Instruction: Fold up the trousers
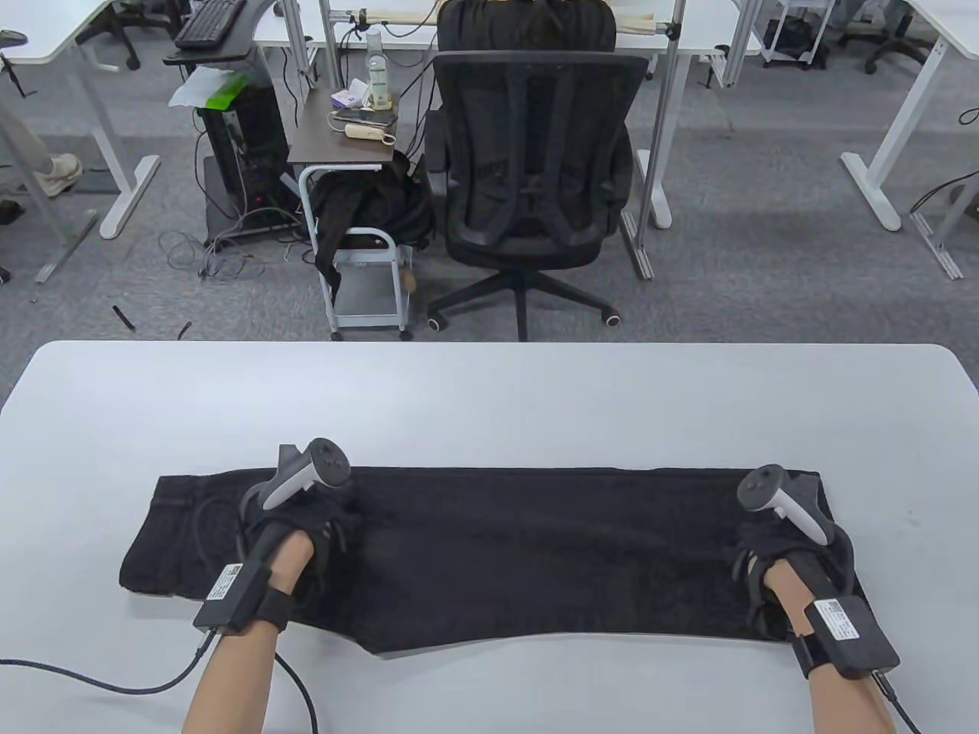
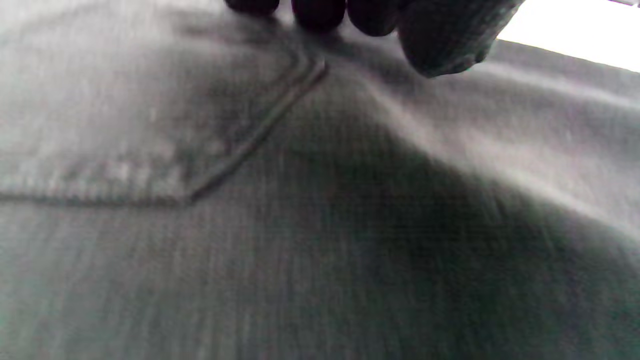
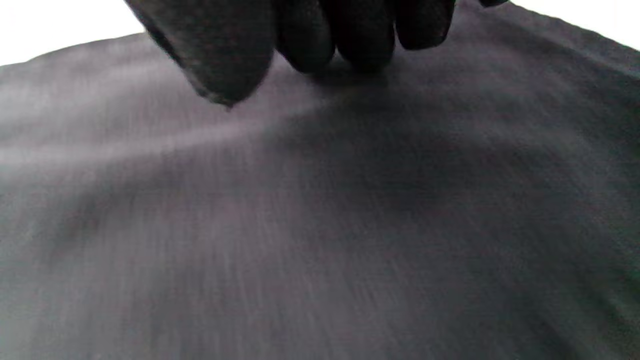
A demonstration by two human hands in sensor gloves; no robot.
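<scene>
Table view: bare forearms at 6 o'clock, wrist modules strapped on. Left hand (image 1: 294, 527) in black sensor glove resting on black heavy-weave cotton trousers (image 1: 489, 558), near the waist end at 9 o'clock; right hand (image 1: 780, 558) resting on the leg-hem end at 3 o'clock. Trousers already doubled leg on leg, lying long across the near part of the white table (image 1: 489, 397). Black mesh office chair (image 1: 531, 176) at 12 o'clock, beyond the table.

Left wrist view: fingertips (image 2: 320, 12) at 12 o'clock touching cloth just beside a stitched pocket seam (image 2: 260, 132). Grip cannot be told.

Right wrist view: fingertips (image 3: 310, 45) down on plain cloth, blurred. Pinch or flat press cannot be told.

Handling, judged: soft, limp, fairly heavy, not slippery, not fragile. Best hold at hem corners, thick waistband as landing edge.
</scene>
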